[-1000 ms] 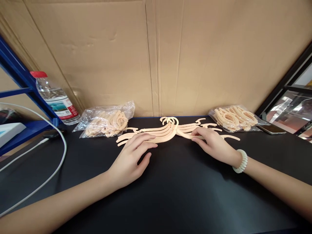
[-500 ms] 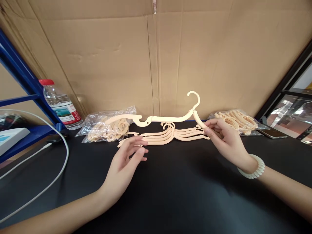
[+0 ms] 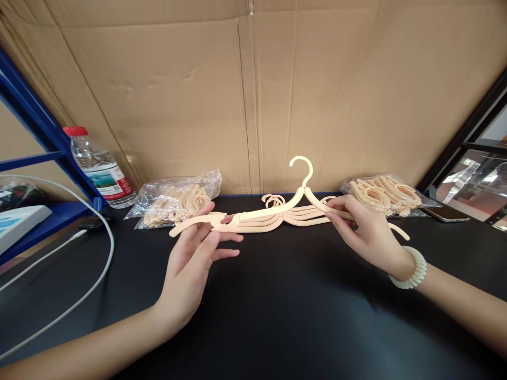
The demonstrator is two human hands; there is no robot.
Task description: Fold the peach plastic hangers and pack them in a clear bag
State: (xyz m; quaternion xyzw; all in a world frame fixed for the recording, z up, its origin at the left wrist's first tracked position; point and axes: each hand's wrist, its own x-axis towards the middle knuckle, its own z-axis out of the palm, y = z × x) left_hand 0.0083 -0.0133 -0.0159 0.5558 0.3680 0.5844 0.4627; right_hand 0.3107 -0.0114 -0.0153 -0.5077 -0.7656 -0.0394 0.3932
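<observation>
A cream plastic hanger [image 3: 277,207] is held level above the black table, its hook pointing up. My left hand [image 3: 194,258] pinches its left arm between thumb and fingers. My right hand [image 3: 362,229], with a pale bead bracelet on the wrist, grips its right arm. Behind and below it a stack of several identical hangers [image 3: 293,216] lies flat on the table [image 3: 277,316].
Two clear bags of cream hanger parts lie at the back, a left bag [image 3: 174,203] and a right bag [image 3: 386,194]. A water bottle [image 3: 99,169] stands by a blue shelf frame [image 3: 43,142]. A white cable [image 3: 91,274] loops at left. A phone [image 3: 446,214] lies at right. Cardboard [image 3: 253,89] walls the back.
My right hand picked one hanger off the stack and lifted it. The hanger then came down level and my left hand, which was open, closed on its left arm.
</observation>
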